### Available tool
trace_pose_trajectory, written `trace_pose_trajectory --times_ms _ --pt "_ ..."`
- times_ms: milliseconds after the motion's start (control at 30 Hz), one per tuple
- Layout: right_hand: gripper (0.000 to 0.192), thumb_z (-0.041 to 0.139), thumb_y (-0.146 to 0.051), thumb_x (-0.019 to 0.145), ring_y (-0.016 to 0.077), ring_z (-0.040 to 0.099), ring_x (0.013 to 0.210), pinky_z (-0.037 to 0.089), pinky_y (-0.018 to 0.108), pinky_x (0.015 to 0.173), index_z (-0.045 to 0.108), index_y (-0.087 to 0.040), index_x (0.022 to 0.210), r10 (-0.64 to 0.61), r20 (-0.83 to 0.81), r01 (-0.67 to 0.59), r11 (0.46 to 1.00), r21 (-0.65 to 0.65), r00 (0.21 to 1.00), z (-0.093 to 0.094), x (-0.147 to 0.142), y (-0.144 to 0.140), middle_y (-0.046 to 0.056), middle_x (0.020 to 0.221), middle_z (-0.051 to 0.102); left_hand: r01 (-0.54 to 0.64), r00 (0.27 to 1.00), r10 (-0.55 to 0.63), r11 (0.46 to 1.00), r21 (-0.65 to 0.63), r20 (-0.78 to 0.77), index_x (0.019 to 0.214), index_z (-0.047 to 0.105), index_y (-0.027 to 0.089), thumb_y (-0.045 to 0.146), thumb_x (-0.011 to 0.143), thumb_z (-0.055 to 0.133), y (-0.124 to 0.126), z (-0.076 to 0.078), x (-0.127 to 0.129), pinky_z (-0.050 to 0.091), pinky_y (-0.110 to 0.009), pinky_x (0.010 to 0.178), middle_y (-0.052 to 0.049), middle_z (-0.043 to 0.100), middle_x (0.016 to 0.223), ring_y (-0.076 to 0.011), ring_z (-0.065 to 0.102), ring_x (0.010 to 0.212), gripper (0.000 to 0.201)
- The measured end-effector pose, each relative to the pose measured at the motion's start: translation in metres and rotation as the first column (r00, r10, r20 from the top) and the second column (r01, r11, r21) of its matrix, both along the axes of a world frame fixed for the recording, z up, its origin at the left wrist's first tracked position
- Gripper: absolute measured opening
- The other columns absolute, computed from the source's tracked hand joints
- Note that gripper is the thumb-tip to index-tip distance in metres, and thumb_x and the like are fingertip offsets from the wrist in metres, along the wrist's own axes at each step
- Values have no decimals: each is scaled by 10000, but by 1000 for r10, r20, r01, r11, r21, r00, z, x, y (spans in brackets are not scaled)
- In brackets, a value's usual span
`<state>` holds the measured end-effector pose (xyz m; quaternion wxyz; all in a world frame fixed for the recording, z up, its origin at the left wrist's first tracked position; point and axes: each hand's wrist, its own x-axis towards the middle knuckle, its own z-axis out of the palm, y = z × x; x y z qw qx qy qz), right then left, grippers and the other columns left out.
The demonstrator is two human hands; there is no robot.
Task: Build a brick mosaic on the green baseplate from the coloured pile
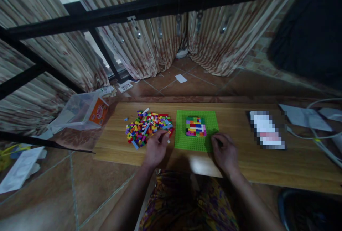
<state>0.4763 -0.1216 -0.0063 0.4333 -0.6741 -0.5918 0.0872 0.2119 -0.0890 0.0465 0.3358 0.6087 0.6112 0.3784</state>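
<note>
At the pile's near edge, left hand (156,149) is pinching a small brick (168,140) — right hand (225,151) is steadying the green baseplate (196,130), fingers curled; next, pressing onto the block wall (196,126).

Both of your arms come up from the bottom of the picture, from about 6 o'clock, and spread a little apart as they go up. Your left arm points toward 12 o'clock. Your left hand (157,148) has its back facing up. Its fingers are bent and bunched together at the tips, pinching something tiny and pale. Your right arm leans toward 11 o'clock. Your right hand (224,151) is at 3 o'clock from the left one, well apart from it. It lies palm down, with the fingers curled loosely and pointing toward 10 o'clock.
</note>
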Motion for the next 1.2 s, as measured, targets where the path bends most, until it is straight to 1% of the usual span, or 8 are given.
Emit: trace_pose_trajectory --times_ms 133,300,433,600,733,933,1033,1200 --pt "253 490 -358 908 242 605 916 488 401 841 676 -190 872 0 -1 0 1000 -1 1000 -1 0 0 102 939 666 91 987 -80 993 -76 139 991 709 202 336 898 517 -11 -2 24 474 -238 586 -11 668 732 -134 585 631 251" --pt "230 491 -327 909 243 600 919 483 400 841 674 -192 871 12 -10 -12 1000 2 1000 -1 0 1 101 934 662 137 981 -122 986 -98 151 1009 713 198 277 877 528 -12 -1 42 477 -236 605 -6 680 768 -135 607 668 240" --pt "223 493 -319 911 245 598 921 481 399 844 672 -194 866 11 -20 -11 1000 3 1000 0 -1 1 100 935 659 177 983 -173 982 -61 66 1035 701 209 206 870 528 -9 5 48 516 -267 686 -18 711 864 -152 649 742 239" --pt "219 488 -315 915 239 597 910 482 391 836 664 -197 861 11 -40 -11 1000 0 999 1 -2 1 97 935 658 236 968 -230 971 48 -100 1038 686 223 142 886 515 -2 13 59 528 -308 810 -37 724 1001 -171 669 873 242" --pt "221 485 -313 917 236 595 907 480 387 831 660 -197 848 15 -41 -16 1000 -10 999 1 -1 1 97 931 658 298 934 -261 946 129 -245 989 668 203 147 901 524 6 11 71 510 -342 857 -50 721 983 -193 660 918 178" --pt "212 486 -304 916 237 594 912 480 387 829 652 -199 837 26 -37 -27 1000 -6 999 0 -1 2 96 927 658 338 889 -233 915 221 -394 954 657 210 152 884 580 17 1 85 449 -403 912 -38 706 962 -217 615 941 120" --pt "207 489 -303 914 242 595 916 480 391 829 656 -199 850 18 -25 -18 1000 4 1000 -1 -1 2 97 931 657 333 898 -224 909 250 -379 928 666 219 151 872 604 19 -4 89 430 -395 918 -28 693 1016 -213 590 993 108" --pt "204 493 -301 914 240 596 900 482 392 826 661 -203 853 20 -24 -20 1000 -6 1000 -1 0 3 91 917 656 239 941 -142 921 306 -308 905 699 230 129 847 629 20 -14 91 420 -390 946 -39 658 1098 -208 561 1061 136"
